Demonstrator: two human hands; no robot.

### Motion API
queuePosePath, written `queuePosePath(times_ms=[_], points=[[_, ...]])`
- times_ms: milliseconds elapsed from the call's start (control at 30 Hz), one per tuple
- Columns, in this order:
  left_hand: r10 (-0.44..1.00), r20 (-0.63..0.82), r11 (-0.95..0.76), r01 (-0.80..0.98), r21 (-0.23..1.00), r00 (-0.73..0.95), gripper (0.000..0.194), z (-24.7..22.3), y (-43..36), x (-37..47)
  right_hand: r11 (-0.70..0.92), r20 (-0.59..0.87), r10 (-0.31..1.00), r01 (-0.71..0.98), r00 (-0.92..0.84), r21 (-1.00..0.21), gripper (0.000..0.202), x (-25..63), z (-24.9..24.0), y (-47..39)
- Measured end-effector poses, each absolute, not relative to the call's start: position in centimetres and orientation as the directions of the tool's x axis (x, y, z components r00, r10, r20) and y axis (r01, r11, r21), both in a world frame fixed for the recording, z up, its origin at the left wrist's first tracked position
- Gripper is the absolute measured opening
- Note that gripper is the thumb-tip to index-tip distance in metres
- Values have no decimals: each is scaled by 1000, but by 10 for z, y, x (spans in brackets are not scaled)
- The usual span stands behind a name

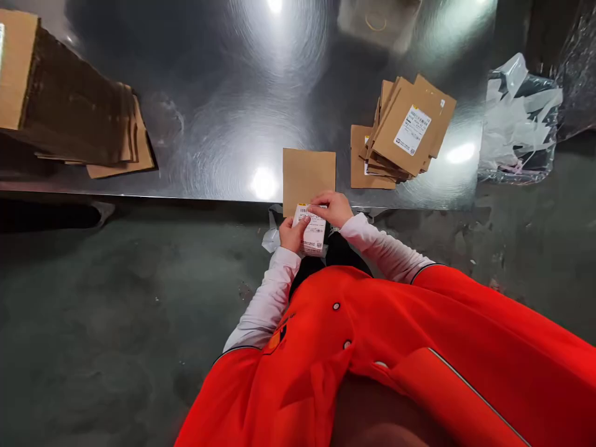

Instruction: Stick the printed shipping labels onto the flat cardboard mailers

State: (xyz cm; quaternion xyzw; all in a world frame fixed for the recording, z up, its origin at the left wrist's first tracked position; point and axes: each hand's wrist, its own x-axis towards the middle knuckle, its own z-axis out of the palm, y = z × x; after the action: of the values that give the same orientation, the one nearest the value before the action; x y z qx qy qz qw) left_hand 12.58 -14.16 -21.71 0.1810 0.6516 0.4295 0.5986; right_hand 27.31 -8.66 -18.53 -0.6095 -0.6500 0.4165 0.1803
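Observation:
My left hand [291, 236] grips a small stack of white printed labels [313, 234], its thumb lying on the top one. The labels carry a barcode, lines of text and a small yellow patch at the top. At their upper right, my right hand [336, 208] pinches the top edge of a label; whether that label is lifted off the stack is too small to tell. Just beyond my hands lies a plain brown cardboard piece [308, 176], flat and overhanging the near edge of the metal table [209, 136]. The labels overlap its near end.
On the right is an uneven pile of flat cardboard mailers [395, 139], with a white label on the top one. A row of brown cardboard [84, 99] stands at the left. Clear plastic bags with white strips [521, 124] hang beyond the table's right edge.

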Motion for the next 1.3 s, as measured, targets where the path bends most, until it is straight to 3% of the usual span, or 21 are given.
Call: queuePosePath(times_ms=[133,267,567,700,800,867,933,1000,1100,1167,1300], points=[[711,-703,663,-327,674,-9,61,-228,-154,118,-75,-292,927,645,-236,-761,13,275,-195,-90],[624,-771,769,-280,575,130,64,-244,-171,116,-109,-298,941,691,-161,-715,14,277,-204,-76],[589,-800,783,-329,528,118,66,-270,-172,117,-97,-146,989,864,27,-495,24,280,-249,33],[530,-845,830,-246,501,67,62,-282,-199,112,-81,-118,993,887,31,-455,60,277,-251,26],[528,-847,841,-176,511,64,58,-277,-231,99,173,-98,968,899,-230,-402,86,267,-250,1],[542,-836,837,-150,527,83,56,-266,-243,87,391,-134,870,830,-474,-397,83,261,-249,-14],[584,-806,809,-141,570,93,52,-251,-239,75,474,-162,803,780,-573,-409,76,261,-247,-23],[670,-741,738,-151,657,48,49,-237,-216,67,391,-178,852,823,-493,-412,67,266,-242,-30],[807,-572,544,-189,817,-149,49,-222,-157,72,-19,-222,973,932,-66,-361,57,279,-231,-51],[848,-449,404,-203,892,-283,48,-216,-116,85,-235,-287,947,924,147,-302,56,285,-228,-71],[890,-371,302,-267,915,-264,48,-201,-73,106,-302,-404,898,911,172,-283,62,282,-234,-102]])
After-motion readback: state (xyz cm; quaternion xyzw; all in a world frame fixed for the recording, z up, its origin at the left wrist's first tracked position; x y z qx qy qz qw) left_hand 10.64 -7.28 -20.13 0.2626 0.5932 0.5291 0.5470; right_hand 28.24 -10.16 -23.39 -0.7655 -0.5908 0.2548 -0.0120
